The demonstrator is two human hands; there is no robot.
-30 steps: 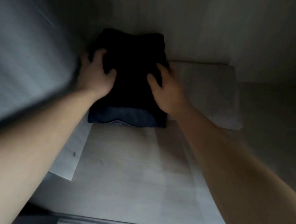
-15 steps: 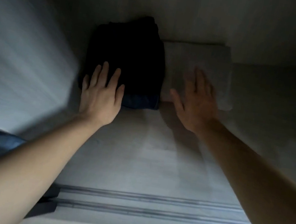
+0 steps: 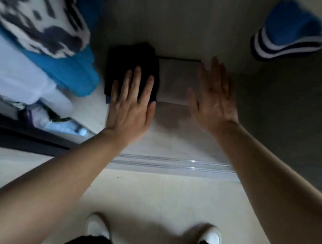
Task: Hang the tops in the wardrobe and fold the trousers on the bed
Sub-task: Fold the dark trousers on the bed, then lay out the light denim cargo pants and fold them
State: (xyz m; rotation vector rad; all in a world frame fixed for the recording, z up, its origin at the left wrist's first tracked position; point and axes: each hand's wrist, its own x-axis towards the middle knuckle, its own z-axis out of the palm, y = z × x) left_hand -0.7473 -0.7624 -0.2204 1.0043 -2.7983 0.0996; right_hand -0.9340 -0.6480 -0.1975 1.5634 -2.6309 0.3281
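A folded dark pair of trousers (image 3: 130, 62) lies on the wardrobe floor (image 3: 171, 127), at the back left. A folded pale garment (image 3: 175, 82) lies beside it on the right. My left hand (image 3: 131, 104) is spread flat with straight fingers over the near edge of the dark trousers; whether it touches them I cannot tell. My right hand (image 3: 214, 100) is open, fingers spread, held above the right edge of the pale garment and holding nothing. Hanging tops fill the upper left: a black-and-white patterned one (image 3: 32, 6) and a blue one (image 3: 73, 70).
A blue top with white stripes (image 3: 287, 36) hangs at the upper right. The wardrobe's sliding-door track (image 3: 170, 163) crosses the middle. A dark door edge (image 3: 6, 135) lies at the left. My white shoes (image 3: 97, 225) stand on the pale tiled floor (image 3: 143, 199).
Both hands let go of the dark trousers, opened flat and drew back. My view pulled up and away from the wardrobe, so hanging tops, floor and shoes now show.
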